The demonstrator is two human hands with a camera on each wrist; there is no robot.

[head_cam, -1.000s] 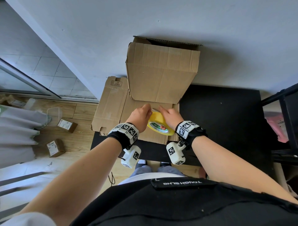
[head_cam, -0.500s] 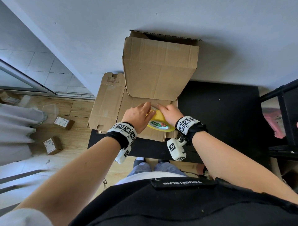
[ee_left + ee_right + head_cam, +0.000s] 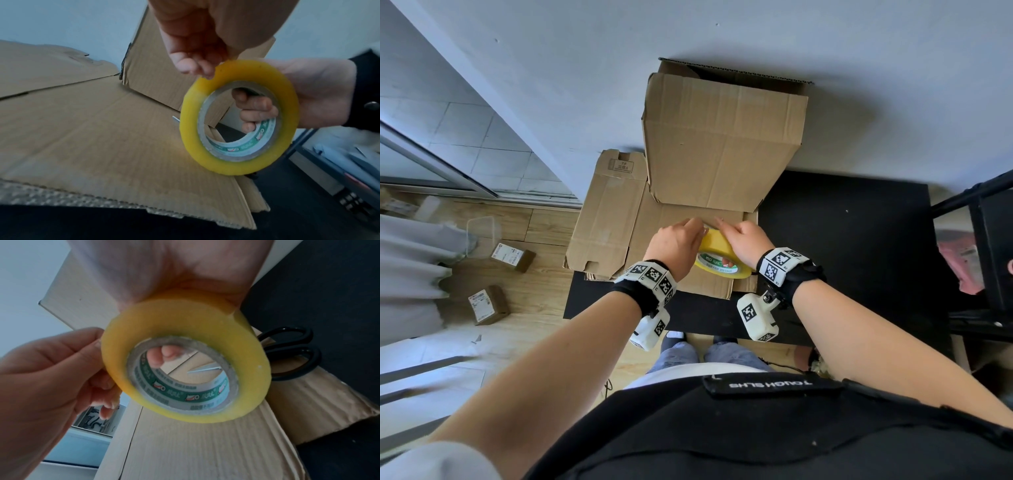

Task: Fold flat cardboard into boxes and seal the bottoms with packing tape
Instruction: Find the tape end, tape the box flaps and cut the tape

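The person's right hand (image 3: 746, 241) is gripping the yellow tape roll (image 3: 722, 257) — fingers hooked through its core — just above the flat cardboard (image 3: 674, 219) lying on the black table (image 3: 842, 240). The left hand (image 3: 674, 245) is pinching at the roll's outer edge — an upright folded box (image 3: 722, 137) is standing behind.

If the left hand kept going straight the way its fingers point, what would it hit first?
The left hand points away from the body, its fingers at the tape roll's far rim. Straight on, it would probably meet the upright box standing just beyond; the gap between them is hard to judge.
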